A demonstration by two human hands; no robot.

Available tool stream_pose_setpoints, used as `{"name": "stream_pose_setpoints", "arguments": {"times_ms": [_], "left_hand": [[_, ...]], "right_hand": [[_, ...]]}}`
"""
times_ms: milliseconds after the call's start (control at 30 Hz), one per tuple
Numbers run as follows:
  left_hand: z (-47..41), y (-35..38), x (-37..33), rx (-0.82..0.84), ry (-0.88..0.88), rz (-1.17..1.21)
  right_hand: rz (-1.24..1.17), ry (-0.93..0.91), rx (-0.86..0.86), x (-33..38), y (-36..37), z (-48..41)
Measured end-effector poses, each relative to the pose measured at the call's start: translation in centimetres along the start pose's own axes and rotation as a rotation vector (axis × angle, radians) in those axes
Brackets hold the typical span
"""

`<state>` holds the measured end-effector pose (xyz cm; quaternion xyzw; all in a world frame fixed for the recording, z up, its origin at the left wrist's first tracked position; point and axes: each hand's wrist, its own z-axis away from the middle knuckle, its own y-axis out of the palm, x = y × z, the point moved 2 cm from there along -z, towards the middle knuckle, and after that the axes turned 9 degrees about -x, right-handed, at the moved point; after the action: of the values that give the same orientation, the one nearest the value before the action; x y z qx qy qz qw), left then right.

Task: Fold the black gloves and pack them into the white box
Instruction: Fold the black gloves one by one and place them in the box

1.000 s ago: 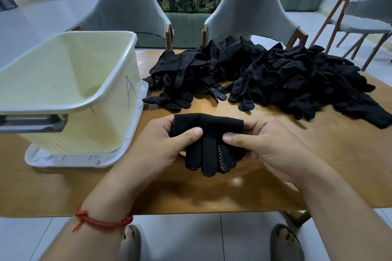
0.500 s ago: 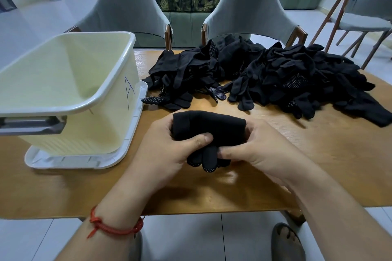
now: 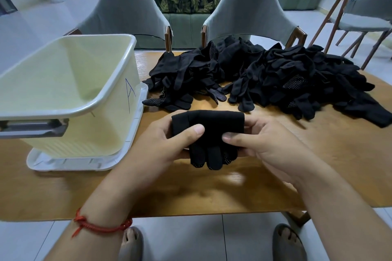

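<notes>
Both the left hand (image 3: 169,144) and right hand (image 3: 261,144) pinch the folded gloves (image 3: 209,128) above the table (image 3: 318,165), right of the white box (image 3: 63,82) (soft, light, likely to spring open unless held across the fold).

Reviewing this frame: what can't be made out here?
Head view:
- Folded gloves: one or two, unclear; left hand and right hand cover the edges.
- White box: left end cut off by frame; near floor hidden by its rim.
- Glove pile: count hidden by overlap.
</notes>
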<state>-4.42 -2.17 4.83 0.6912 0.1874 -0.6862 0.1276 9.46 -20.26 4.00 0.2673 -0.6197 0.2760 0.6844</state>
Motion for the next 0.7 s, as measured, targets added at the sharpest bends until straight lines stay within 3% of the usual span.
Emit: {"name": "stream_pose_setpoints", "arguments": {"times_ms": [533, 700], "left_hand": [[-0.2, -0.9, -0.3, 0.064, 0.149, 0.209], [-0.1, -1.1, -0.6, 0.072, 0.134, 0.184]], "right_hand": [[-0.290, -0.023, -0.051, 0.5, 0.9, -0.2], [-0.255, -0.056, -0.029, 0.5, 0.9, -0.4]]}}
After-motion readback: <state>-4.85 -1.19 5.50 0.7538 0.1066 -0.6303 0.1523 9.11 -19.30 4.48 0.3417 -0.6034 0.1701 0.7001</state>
